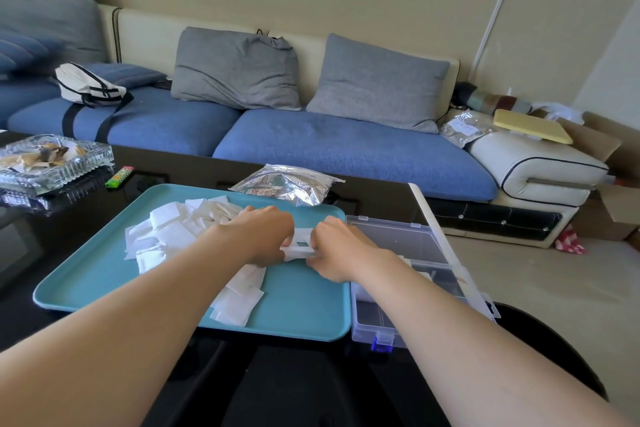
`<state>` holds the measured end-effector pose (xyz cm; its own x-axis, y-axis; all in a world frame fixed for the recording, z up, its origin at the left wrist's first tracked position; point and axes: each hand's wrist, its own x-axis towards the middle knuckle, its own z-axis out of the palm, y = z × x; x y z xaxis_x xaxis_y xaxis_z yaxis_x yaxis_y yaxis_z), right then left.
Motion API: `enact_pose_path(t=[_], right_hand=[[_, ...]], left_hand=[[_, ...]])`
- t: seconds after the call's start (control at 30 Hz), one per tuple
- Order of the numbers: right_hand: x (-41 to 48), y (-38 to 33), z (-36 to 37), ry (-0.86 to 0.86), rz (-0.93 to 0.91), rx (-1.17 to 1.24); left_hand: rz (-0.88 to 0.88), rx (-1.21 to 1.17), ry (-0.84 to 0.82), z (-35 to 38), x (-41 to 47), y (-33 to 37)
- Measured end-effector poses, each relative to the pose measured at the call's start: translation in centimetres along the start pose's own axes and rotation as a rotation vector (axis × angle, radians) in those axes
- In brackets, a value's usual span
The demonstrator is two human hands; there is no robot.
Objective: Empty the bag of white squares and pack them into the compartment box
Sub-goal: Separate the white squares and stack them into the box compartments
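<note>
Several white squares (169, 230) lie scattered over a teal tray (298, 308) on the dark table. My left hand (265, 234) and my right hand (337, 248) meet over the tray's right part, and both pinch a small stack of white squares (298, 251) between them. A crumpled silver foil bag (287, 185) lies behind the tray. The clear plastic compartment box (388, 321) stands open right of the tray, its lid (398, 239) laid back. My right forearm hides part of its compartments.
A glass ashtray (52, 158) and a green lighter (119, 177) sit on the table at the far left. A blue sofa (311, 142) with grey cushions runs behind the table. The table's white right edge (433, 218) passes just beyond the box.
</note>
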<state>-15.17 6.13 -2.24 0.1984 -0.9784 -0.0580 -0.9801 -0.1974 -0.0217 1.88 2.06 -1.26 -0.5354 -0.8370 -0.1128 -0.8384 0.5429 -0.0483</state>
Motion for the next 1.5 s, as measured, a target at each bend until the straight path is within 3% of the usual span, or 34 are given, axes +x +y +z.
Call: enact_pose_path(t=[0.3, 0.43, 0.6, 0.77, 0.93, 1.13, 1.3, 1.5], right_hand=[[-1.2, 0.2, -0.6, 0.043, -0.068, -0.056], [-1.1, 0.6, -0.6, 0.118, 0.017, 0.123], [-1.2, 1.7, -1.7, 0.392, 0.179, 0.347], [-1.4, 2.3, -2.4, 0.465, 0.226, 0.634], [-1.6, 2.4, -2.6, 0.423, 0.125, 0.832], [-2.1, 2.5, -3.2, 0.392, 0.234, 1.110], [-2.1, 2.8, -3.2, 0.429, 0.304, 1.259], [-2.2, 3.3, -2.7, 0.472, 0.285, 1.168]], left_hand=[[0.063, -0.012, -0.013, 0.0, -0.2, 1.2], [0.019, -0.082, -0.015, -0.3, -0.2, 1.4], [-0.038, -0.222, 0.057, -0.4, 0.0, 0.8], [-0.072, -0.391, 0.160, -1.6, -0.4, 1.0], [-0.101, -0.765, 0.141, -1.9, -0.4, 1.2], [-0.146, -1.234, 0.055, -2.7, -0.5, 2.1], [-0.092, -1.322, -0.013, -3.0, -0.8, 2.2], [-0.047, -1.275, -0.055, -3.3, -1.1, 2.4]])
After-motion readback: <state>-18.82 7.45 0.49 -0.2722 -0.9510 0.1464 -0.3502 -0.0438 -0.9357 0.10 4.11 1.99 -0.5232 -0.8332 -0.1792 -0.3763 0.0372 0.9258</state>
